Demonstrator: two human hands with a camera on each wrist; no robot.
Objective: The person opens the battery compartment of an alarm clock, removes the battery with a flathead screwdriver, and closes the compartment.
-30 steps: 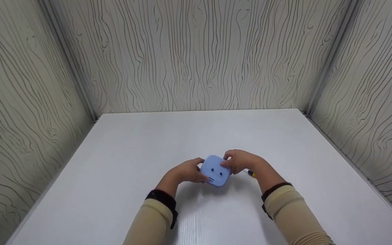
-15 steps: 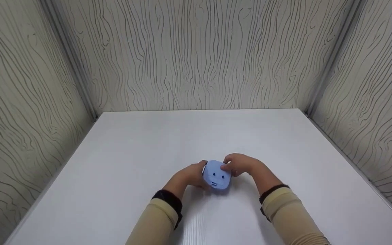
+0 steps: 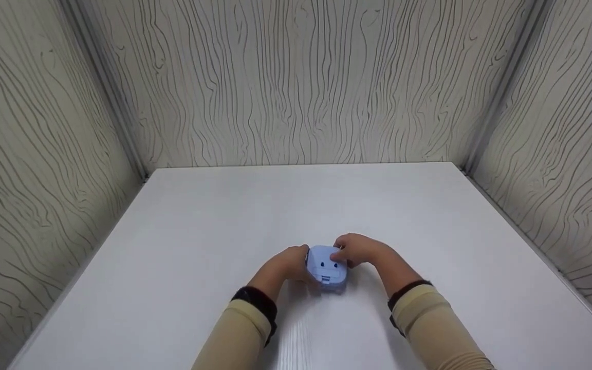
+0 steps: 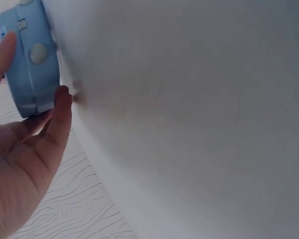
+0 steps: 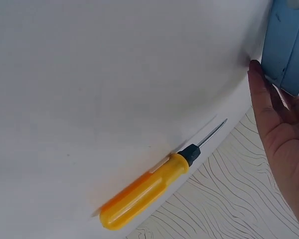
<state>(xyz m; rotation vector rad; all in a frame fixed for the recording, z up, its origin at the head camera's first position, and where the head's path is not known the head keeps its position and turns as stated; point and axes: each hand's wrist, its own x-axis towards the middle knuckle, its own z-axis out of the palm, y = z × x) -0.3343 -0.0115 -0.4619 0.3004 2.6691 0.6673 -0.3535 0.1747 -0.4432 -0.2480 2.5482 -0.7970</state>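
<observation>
Both hands hold a light blue, rounded-square device (image 3: 326,273) low over the white table. Its upward face has two dark round spots and a latch near the edge closest to the person. My left hand (image 3: 292,263) grips the left side; in the left wrist view the thumb and fingers are around the device (image 4: 29,74), whose side carries pale round buttons. On the opposite side my right hand (image 3: 360,251) holds it, thumb on the upward face. The right wrist view shows fingers (image 5: 261,94) at the lower edge of the device (image 5: 284,45).
A yellow-handled screwdriver (image 5: 144,191) with a thin metal shaft lies on the table (image 5: 89,99), close to the right hand; the head view hides it. Wood-patterned panels (image 3: 296,82) enclose the table (image 3: 172,246) at the back and both sides.
The device has turned and tilted, its latch edge now facing the person, and shifted slightly nearer. Both hands moved with it, the left reaching further around. The screwdriver is now hidden in the head view.
</observation>
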